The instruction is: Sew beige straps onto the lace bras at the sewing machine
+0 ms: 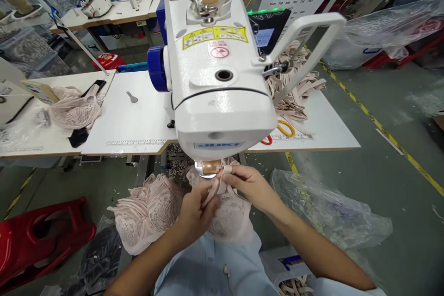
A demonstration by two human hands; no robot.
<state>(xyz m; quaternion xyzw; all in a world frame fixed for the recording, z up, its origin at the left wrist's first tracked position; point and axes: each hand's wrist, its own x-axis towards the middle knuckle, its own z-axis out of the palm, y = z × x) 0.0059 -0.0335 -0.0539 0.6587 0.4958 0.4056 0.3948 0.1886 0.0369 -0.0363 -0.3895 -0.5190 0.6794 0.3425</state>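
Observation:
A white sewing machine rises straight ahead. Just in front of its needle area, both hands work on a pale pink lace bra that hangs down over my lap. My left hand is closed on a pink strap of the bra. Thumb and fingers of my right hand pinch the strap's upper end, close to the machine's metal plate. The machine head hides the needle. Left of my left hand lies a stack of similar bra cups.
Loose pink straps pile up on the white table at the right, near yellow-handled scissors. A small grey tool lies on the left tabletop. A red stool stands at lower left; clear plastic bags lie at right.

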